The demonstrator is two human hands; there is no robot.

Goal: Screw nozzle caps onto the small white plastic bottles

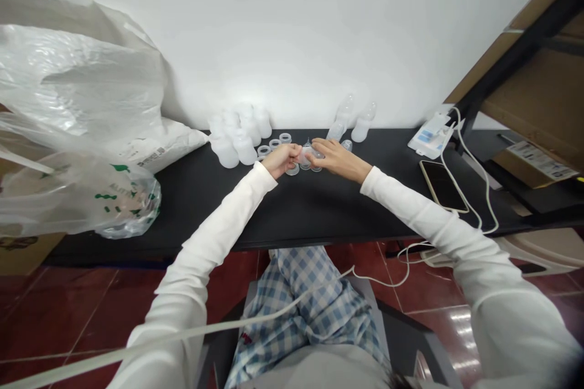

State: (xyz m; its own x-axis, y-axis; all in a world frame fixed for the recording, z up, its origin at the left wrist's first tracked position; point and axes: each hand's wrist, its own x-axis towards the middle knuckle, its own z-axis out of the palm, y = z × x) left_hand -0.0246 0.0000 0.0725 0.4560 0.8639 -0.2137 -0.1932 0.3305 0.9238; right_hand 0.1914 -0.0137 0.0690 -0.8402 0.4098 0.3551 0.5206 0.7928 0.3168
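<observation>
Above the middle of the table, my left hand (283,161) pinches the left side of a small clear baby bottle nipple (307,149), its tip pointing up. My right hand (338,160) has its fingers closed on the other side of the same nipple, so the two hands almost meet. Translucent collar rings (274,144) lie just beyond my left hand, and another ring (292,169) sits under the fingers. To the left stands a cluster of frosted bottles (244,146) without tops. Behind my right hand are bottles with nipples and clear caps (364,123).
Large white plastic bags (82,91) and a clear bag with green print (118,197) crowd the left side. On the right lie a phone (443,185), a white power strip (429,135) with cables, and a cardboard box (533,164). A white wall (292,36) stands behind the black table (296,216).
</observation>
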